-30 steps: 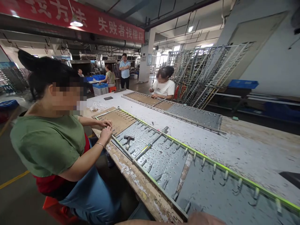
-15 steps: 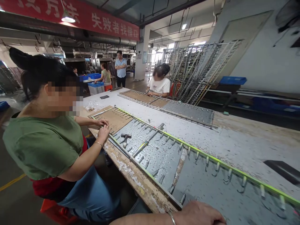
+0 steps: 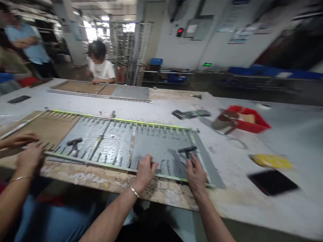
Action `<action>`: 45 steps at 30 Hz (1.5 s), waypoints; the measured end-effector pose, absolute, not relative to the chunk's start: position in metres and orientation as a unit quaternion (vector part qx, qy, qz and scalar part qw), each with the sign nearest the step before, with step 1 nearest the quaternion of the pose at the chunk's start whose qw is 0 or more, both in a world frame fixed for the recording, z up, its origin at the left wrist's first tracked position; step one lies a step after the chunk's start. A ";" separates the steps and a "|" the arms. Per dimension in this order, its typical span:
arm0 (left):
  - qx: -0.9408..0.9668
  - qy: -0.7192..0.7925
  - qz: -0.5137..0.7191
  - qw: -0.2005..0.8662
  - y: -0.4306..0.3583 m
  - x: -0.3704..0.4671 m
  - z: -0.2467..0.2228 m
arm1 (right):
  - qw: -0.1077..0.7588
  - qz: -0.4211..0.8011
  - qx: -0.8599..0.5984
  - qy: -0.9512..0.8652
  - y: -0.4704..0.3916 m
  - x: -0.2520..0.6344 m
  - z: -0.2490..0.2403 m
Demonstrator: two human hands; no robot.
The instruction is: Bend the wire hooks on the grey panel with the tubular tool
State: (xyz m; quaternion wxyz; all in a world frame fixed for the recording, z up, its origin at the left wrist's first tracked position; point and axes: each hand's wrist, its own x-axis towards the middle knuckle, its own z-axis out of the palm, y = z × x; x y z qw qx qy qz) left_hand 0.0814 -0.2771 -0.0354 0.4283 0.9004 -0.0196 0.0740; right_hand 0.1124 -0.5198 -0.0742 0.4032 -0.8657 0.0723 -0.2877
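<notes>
A long metal frame (image 3: pixel 121 120) with rows of short pegs and hooks lies on the table. At its near rail, my left hand (image 3: pixel 145 170) is closed in a pinch over the peg row; what sits between the fingers is hidden and blurred. To the right, my right hand (image 3: pixel 196 173) is wrapped round the handle of a small hammer (image 3: pixel 187 150), its dark head raised above the grey sheet (image 3: pixel 153 144) inside the frame. Farther left on that sheet lies a similar hammer (image 3: pixel 74 142).
At left, a co-worker's hands (image 3: pixel 30 151) touch the same frame. Beyond, another person (image 3: pixel 99 64) sits at a second frame (image 3: pixel 131 93). Right of mine are a red bin (image 3: pixel 257 122), a yellow packet (image 3: pixel 272 161), a black tablet-like slab (image 3: pixel 273 182) and dark blocks (image 3: pixel 190 113).
My view has swung to the right. My left hand has come to the near rail, and my right hand with a hammer is now visible. The co-worker's hands stay at the frame's left end.
</notes>
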 end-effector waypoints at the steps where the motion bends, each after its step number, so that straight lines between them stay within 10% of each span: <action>1: 0.908 -0.030 0.099 0.407 -0.276 0.081 -0.034 | 0.408 -0.285 -0.865 0.067 -0.518 0.116 -0.074; 12: 0.981 -0.106 0.035 0.159 -0.314 0.096 -0.011 | 0.426 -0.291 -0.856 0.031 -0.516 0.120 -0.074; 29: 0.881 -0.324 0.029 0.344 -0.297 0.108 -0.021 | 0.442 -0.326 -0.833 -0.067 -0.531 0.074 -0.023; 45: 0.869 -0.338 0.054 0.357 -0.297 0.102 -0.025 | 0.270 -0.329 -0.881 -0.208 -0.532 0.004 0.005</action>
